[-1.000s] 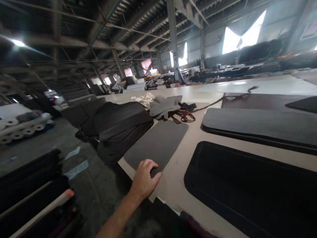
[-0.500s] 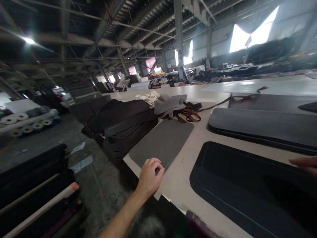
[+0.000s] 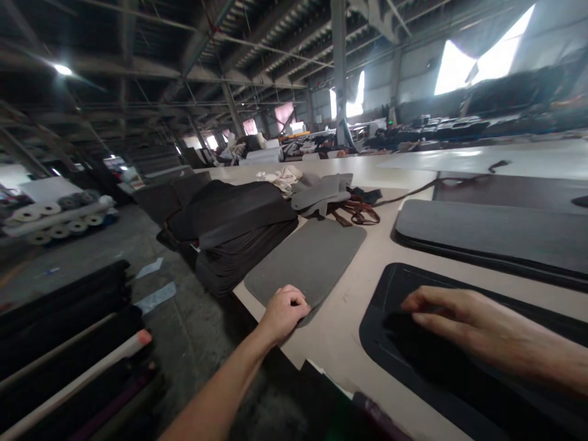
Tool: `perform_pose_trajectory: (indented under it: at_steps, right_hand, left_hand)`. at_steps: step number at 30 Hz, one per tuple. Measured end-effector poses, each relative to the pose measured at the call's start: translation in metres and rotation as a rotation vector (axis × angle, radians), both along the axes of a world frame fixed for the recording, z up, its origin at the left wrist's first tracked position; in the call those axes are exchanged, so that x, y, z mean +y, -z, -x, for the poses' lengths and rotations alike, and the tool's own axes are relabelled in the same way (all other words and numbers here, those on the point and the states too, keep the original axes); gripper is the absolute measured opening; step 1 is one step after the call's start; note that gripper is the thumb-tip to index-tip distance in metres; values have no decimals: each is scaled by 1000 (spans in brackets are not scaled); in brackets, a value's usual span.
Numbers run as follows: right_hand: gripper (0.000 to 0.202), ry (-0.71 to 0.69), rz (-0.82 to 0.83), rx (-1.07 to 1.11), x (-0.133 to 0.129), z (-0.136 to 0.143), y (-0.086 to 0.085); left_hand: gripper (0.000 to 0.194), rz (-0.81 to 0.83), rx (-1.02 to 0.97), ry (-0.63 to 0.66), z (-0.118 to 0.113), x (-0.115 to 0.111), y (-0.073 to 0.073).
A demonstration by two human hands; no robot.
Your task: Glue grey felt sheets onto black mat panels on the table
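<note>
A flat grey mat (image 3: 307, 257) with rounded corners lies on the table. At its near corner my left hand (image 3: 287, 312) is closed, fingers curled and thumb at the mat's edge. My right hand (image 3: 454, 318) hovers over a black mat (image 3: 390, 334) with a thin light line along its border, casting a dark shadow on it. The right fingers are stretched forward, thumb a little apart, holding nothing I can see.
Behind the black mat is a stack of grey mats (image 3: 487, 229). Left of the grey mat sits a pile of dark folded pieces (image 3: 243, 214). Grey scraps (image 3: 321, 195) and brown straps (image 3: 361, 211) lie beyond it. Fabric rolls (image 3: 73, 361) stand left of the table (image 3: 340, 318).
My right hand has come in from the right edge to over the black mat. My left hand stays at the grey mat's near corner, its fingers more curled. The view has shifted slightly.
</note>
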State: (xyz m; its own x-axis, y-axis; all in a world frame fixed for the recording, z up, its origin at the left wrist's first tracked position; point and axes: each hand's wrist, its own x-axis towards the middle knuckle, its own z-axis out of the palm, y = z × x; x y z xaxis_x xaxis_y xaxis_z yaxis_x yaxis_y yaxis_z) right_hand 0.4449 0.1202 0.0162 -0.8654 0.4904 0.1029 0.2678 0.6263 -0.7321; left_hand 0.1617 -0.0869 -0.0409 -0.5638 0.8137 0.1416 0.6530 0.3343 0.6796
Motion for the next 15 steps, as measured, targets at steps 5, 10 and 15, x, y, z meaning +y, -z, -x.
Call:
perform_pose_trajectory:
  at_steps: [5,10,15]
  right_hand:
    - [25,-324,-177,-102,-38,60,4]
    - [29,-498,-285,-30,-62,106,22]
    - [24,-475,-360,-67,-64,125,34]
  left_hand:
    - [15,2,-70,9,4,0,-2]
    - [16,-1,-94,21,4,-1,-1]
    - [15,-10,-92,30,4,-1,2]
